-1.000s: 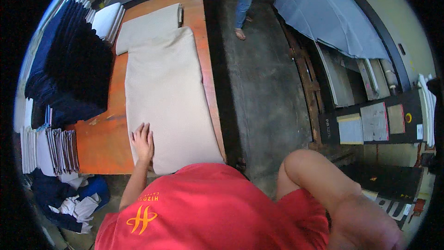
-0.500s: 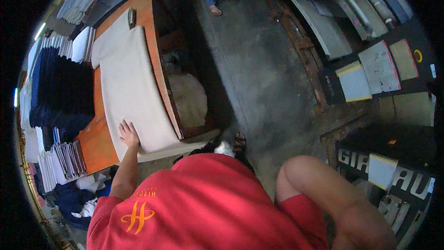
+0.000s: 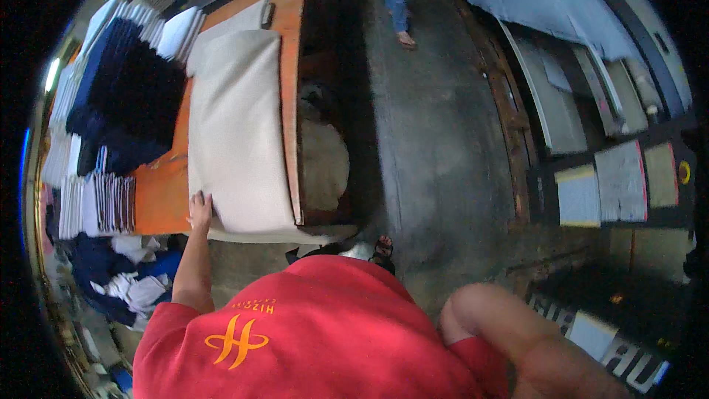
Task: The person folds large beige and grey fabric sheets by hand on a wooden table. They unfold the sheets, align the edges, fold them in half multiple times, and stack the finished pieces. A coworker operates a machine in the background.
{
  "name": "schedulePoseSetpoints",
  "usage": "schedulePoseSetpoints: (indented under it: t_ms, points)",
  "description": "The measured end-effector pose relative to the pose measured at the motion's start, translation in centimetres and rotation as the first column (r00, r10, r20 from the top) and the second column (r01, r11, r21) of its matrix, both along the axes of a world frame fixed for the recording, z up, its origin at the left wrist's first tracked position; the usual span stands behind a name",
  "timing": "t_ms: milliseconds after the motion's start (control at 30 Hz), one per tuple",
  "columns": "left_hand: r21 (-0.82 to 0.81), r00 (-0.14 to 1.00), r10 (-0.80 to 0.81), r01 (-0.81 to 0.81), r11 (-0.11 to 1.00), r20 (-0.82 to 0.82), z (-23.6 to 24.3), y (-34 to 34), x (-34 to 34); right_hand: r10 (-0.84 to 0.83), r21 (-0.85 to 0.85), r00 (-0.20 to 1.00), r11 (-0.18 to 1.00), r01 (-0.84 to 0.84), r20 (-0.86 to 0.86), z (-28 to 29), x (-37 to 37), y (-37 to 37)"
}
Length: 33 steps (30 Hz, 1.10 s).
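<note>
My left hand (image 3: 201, 208) rests on the near left corner of a long piece of folded cream cloth (image 3: 235, 129), its fingers apart. The cloth lies on an orange table (image 3: 159, 203) and hangs over the near edge. Another folded cream piece (image 3: 229, 18) lies at its far end. To the left stand a tall stack of navy folded cloth (image 3: 122, 92) and upright white folded cloths (image 3: 103, 207). My right arm (image 3: 509, 325) is bent at the lower right, and its hand is out of view.
A concrete aisle (image 3: 436, 170) runs right of the table, with another person's legs (image 3: 399, 4) at its far end. Right are a draped grey-blue sheet (image 3: 546, 0), a pallet (image 3: 502, 118) and black boards (image 3: 546, 196) with papers. A cloth pile (image 3: 118, 281) lies at lower left.
The view has swung and shifted, showing more below the table's right side. My left hand has moved toward the cloth's near left edge. The other person's legs have shifted.
</note>
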<state>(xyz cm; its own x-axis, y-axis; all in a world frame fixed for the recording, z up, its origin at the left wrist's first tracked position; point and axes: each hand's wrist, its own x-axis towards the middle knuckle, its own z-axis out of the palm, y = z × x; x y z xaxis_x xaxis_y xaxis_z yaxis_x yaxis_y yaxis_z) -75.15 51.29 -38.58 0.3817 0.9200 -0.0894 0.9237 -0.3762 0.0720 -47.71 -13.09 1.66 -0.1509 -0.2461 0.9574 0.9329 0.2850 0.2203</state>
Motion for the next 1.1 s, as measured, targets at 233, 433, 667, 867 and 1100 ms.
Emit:
schedulePoseSetpoints:
  t_ms: [233,433,667,867,1100]
  points:
    - [0.227,0.942,0.160,-0.232,0.946,0.297,0.6,-6.0,-5.2,-0.278,-0.498,0.445,0.697,-0.516,-0.851,-7.0,1.8,11.0]
    - [0.171,0.830,0.127,-0.258,0.951,0.543,3.9,-4.2,-4.4,-0.554,-0.118,-0.046,0.257,-0.959,-0.832,-30.4,-1.7,27.3]
    - [0.051,0.733,0.154,-0.249,0.967,0.662,2.5,-2.6,-6.0,-0.813,-0.355,0.196,0.014,-0.935,-0.548,-37.0,-5.2,30.1]
    - [-0.195,0.734,0.246,-0.157,0.968,0.633,2.8,1.1,-7.4,-0.794,-0.673,0.500,-0.162,-0.722,-0.346,-35.3,-6.8,31.3]
    - [-0.638,0.835,0.291,0.091,0.765,0.467,3.9,2.9,-9.1,-0.565,-0.044,-0.243,0.445,-0.894,-0.788,-33.7,-11.1,30.3]
